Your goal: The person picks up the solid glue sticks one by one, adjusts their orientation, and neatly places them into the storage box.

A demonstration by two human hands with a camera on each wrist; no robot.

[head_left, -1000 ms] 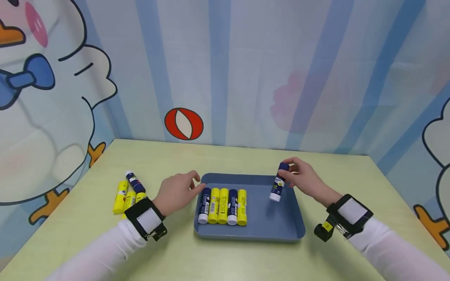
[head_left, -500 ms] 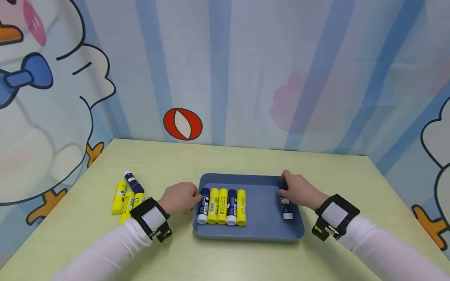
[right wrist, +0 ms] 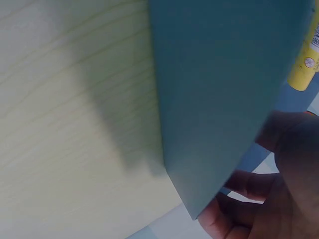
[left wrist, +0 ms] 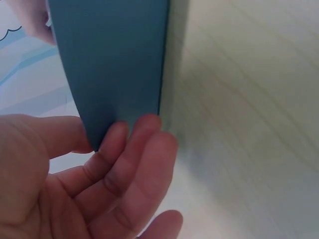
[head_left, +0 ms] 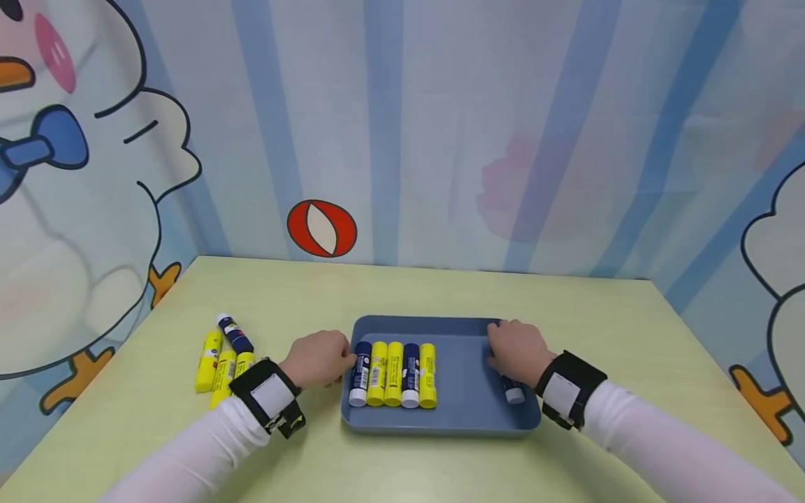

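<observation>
A shallow blue-grey tray [head_left: 465,423] stands on the table. Its left wall is pinched by my left hand [head_left: 319,359], thumb over the inside and fingers against the outside, as the left wrist view shows. In the tray's right part, my right hand [head_left: 519,351] bends over a navy glue stick [head_left: 513,392] and grips it; only the stick's white end and a little of its body show past the hand. The right wrist view has the tray wall [right wrist: 214,99] in front, hiding the stick. Several yellow and navy glue sticks [head_left: 394,374] lie side by side along the tray's left.
Left of the tray, a loose pile of yellow glue sticks [head_left: 223,377] lies on the pale table [head_left: 402,468], with one navy glue stick [head_left: 235,334] on top. A printed curtain [head_left: 434,140] hangs behind the table's far edge.
My right hand has lowered the navy glue stick to the tray's right side and moved down and left over it. My left hand has closed onto the tray's left wall.
</observation>
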